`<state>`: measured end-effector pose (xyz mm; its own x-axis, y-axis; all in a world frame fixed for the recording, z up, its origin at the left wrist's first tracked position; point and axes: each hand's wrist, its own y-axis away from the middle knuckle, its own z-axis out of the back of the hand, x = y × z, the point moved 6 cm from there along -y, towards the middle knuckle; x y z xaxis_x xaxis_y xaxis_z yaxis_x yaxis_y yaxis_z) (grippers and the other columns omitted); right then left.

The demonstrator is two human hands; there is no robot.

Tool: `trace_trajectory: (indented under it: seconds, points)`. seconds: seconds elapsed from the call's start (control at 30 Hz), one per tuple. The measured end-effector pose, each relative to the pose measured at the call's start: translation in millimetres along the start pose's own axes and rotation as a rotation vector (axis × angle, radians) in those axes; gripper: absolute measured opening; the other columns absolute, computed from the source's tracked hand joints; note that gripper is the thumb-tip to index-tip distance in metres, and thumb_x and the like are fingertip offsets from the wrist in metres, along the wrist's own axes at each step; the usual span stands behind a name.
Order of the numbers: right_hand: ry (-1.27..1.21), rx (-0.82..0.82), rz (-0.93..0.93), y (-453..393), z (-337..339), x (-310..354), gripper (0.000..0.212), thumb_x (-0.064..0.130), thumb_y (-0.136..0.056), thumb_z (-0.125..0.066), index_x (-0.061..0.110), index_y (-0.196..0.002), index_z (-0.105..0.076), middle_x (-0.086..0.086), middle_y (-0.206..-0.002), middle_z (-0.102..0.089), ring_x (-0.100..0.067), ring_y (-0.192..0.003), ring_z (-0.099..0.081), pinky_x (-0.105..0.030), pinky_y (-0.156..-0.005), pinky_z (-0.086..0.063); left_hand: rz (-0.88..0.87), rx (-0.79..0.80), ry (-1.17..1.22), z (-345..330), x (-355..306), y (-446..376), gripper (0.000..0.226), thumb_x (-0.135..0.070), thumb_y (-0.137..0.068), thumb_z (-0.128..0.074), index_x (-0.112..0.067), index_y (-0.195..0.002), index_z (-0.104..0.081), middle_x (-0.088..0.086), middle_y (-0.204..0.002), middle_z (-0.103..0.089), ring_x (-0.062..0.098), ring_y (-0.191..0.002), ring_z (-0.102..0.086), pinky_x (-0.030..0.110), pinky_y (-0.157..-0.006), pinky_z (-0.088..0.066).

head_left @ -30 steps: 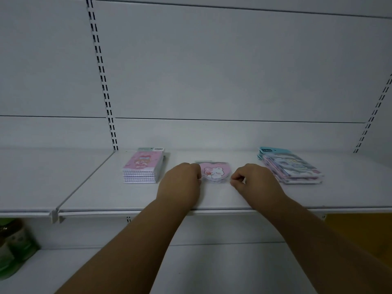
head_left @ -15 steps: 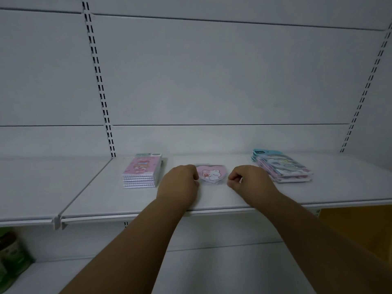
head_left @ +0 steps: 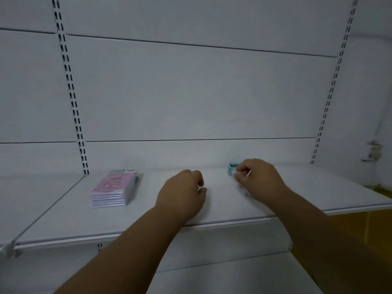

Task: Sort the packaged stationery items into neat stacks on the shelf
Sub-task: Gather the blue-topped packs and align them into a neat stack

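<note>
Both hands are working on the shelf (head_left: 318, 194), tidying packets into stacks.

The right hand (head_left: 259, 177) is curling over the blue packets (head_left: 231, 168) toward the shelf's back right, probably squaring them; whether it is actually gripping them I cannot tell. The left hand (head_left: 182, 192) is resting mid-shelf, fingers curled, apparently holding nothing. The pink stack (head_left: 114, 188) is sitting squared near the left edge.

Neat stack of pink packs (head_left: 113, 188) flat on white shelf (head_left: 318, 194), left; blue-edged pack (head_left: 231, 168) mostly hidden, right
</note>
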<state>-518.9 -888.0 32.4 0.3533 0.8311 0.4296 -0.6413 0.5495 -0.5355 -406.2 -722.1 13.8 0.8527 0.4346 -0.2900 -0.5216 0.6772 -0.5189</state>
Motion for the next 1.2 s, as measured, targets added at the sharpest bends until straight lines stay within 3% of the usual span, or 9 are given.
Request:
trace_trajectory:
  seconds: [0.17, 0.3, 0.37, 0.53, 0.6, 0.7, 0.9, 1.1, 1.2]
  points:
    - [0.073, 0.063, -0.183, -28.3, 25.7, -77.1, 0.016, 0.03, -0.087, -0.065, 0.015, -0.09, -0.068, -0.003, -0.096, -0.067, -0.015, -0.085, -0.057, -0.025, -0.071, -0.039, -0.041, 0.115, 0.052, -36.4, -65.0, -30.2, 0.022, -0.035, -0.093, -0.055, -0.021, -0.108, -0.063, -0.001, -0.107, -0.064, 0.016, -0.095, -0.058, 0.025, -0.078, -0.045]
    - [0.092, 0.238, -0.297, -39.5, 12.8, -118.0, 0.036, 0.044, -0.089, -0.06, 0.01, -0.098, -0.065, -0.006, -0.095, -0.063, -0.02, -0.086, -0.058, -0.027, -0.068, -0.041, 0.166, 0.21, 0.149, -71.8, -94.1, -54.3, 0.034, -0.035, -0.1, -0.046, -0.012, -0.121, -0.059, 0.008, -0.126, -0.062, 0.021, -0.109, -0.059, 0.023, -0.078, -0.041]
    - [0.034, 0.331, -0.326, -41.1, -0.4, -125.1, 0.042, 0.045, -0.089, -0.059, 0.004, -0.093, -0.069, -0.01, -0.084, -0.065, -0.02, -0.072, -0.059, -0.026, -0.057, -0.04, 0.252, 0.279, 0.179, -88.1, -99.4, -62.8, 0.043, -0.037, -0.102, -0.039, -0.008, -0.128, -0.056, 0.012, -0.131, -0.059, 0.024, -0.115, -0.058, 0.026, -0.086, -0.044]
    - [-0.175, 0.28, -0.318, -44.0, -7.0, -130.3, 0.02, 0.027, -0.085, -0.069, 0.007, -0.089, -0.065, -0.004, -0.066, -0.054, -0.011, -0.052, -0.048, -0.018, -0.039, -0.033, 0.46, 0.234, 0.305, -105.1, -104.5, -75.6, 0.03, -0.023, -0.096, -0.054, -0.007, -0.121, -0.06, 0.009, -0.123, -0.064, 0.023, -0.107, -0.062, 0.027, -0.087, -0.051]
    - [-0.409, 0.249, -0.35, -39.1, -10.6, -131.5, 0.015, 0.016, -0.082, -0.072, 0.008, -0.093, -0.065, -0.007, -0.079, -0.064, -0.013, -0.058, -0.058, -0.02, -0.047, -0.045, 0.537, 0.163, 0.387, -106.0, -101.9, -72.3, 0.024, -0.018, -0.089, -0.064, -0.012, -0.111, -0.058, 0.009, -0.117, -0.065, 0.022, -0.098, -0.063, 0.026, -0.079, -0.05]
    - [-0.777, 0.247, -0.402, -34.9, -15.9, -131.1, 0.025, 0.005, -0.079, -0.074, 0.008, -0.103, -0.068, -0.012, -0.095, -0.075, -0.022, -0.074, -0.073, -0.038, -0.071, -0.061, 0.568, 0.051, 0.634, -100.5, -95.7, -65.1, 0.031, -0.006, -0.075, -0.077, -0.019, -0.093, -0.056, 0.002, -0.097, -0.069, 0.016, -0.083, -0.067, 0.033, -0.077, -0.059]
    - [-1.029, 0.236, -0.294, -36.7, -10.8, -103.4, 0.037, 0.017, -0.083, -0.072, 0.025, -0.115, -0.055, -0.001, -0.105, -0.07, -0.022, -0.088, -0.073, -0.045, -0.074, -0.062, 0.476, -0.053, 0.861, -84.5, -89.2, -53.4, 0.033, -0.005, -0.087, -0.068, -0.031, -0.101, -0.055, -0.011, -0.098, -0.067, 0.005, -0.087, -0.066, 0.015, -0.06, -0.052]
    - [-0.974, 0.343, -0.326, -19.4, -28.4, -94.6, 0.028, 0.021, -0.094, -0.056, 0.029, -0.118, -0.044, -0.002, -0.111, -0.064, -0.024, -0.098, -0.066, -0.047, -0.089, -0.056, 0.406, 0.085, 0.912, -98.3, -95.9, -47.5, 0.031, -0.018, -0.098, -0.055, -0.027, -0.126, -0.046, -0.005, -0.12, -0.063, 0.006, -0.103, -0.062, 0.02, -0.081, -0.052]
    - [-0.892, 0.387, -0.297, -20.9, -22.4, -92.9, 0.033, 0.024, -0.095, -0.056, 0.026, -0.125, -0.044, -0.003, -0.122, -0.062, -0.024, -0.103, -0.066, -0.047, -0.091, -0.056, 0.405, 0.121, 0.923, -95.0, -91.7, -49.7, 0.025, -0.019, -0.1, -0.05, -0.026, -0.124, -0.047, -0.006, -0.118, -0.064, 0.003, -0.096, -0.061, 0.018, -0.077, -0.05]
